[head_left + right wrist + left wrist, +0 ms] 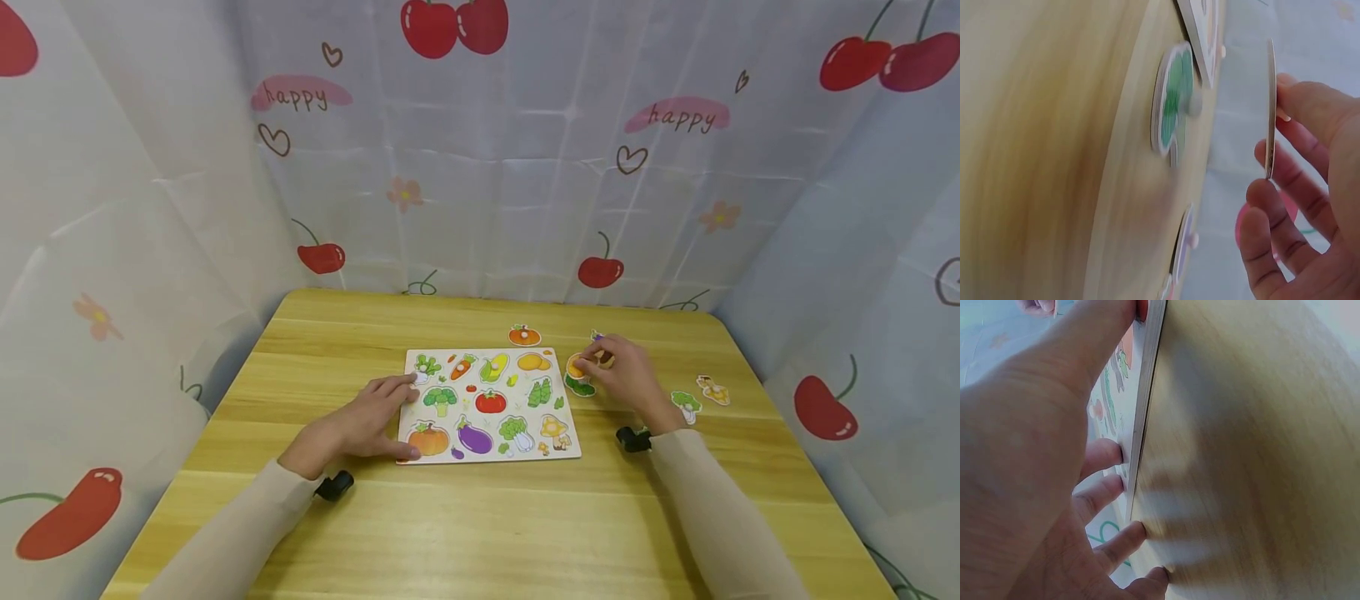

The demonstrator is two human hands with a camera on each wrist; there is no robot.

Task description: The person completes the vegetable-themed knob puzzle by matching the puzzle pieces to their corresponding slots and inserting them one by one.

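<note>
The orange piece [575, 366] is up off the table [420, 533], at 2 o'clock from the middle of the picture board [467, 407]. The right hand [626, 372] pinches it with thumb and fingers. It looks thin, flat and stiff, so it should be light and not bend. Its smooth face might slip; its edge seems good to hold. A green piece [1174, 94] with a knob lies near it, at 3 o'clock. At 9 o'clock, the left hand [360, 422], fingers spread apart, touches the board.
</note>
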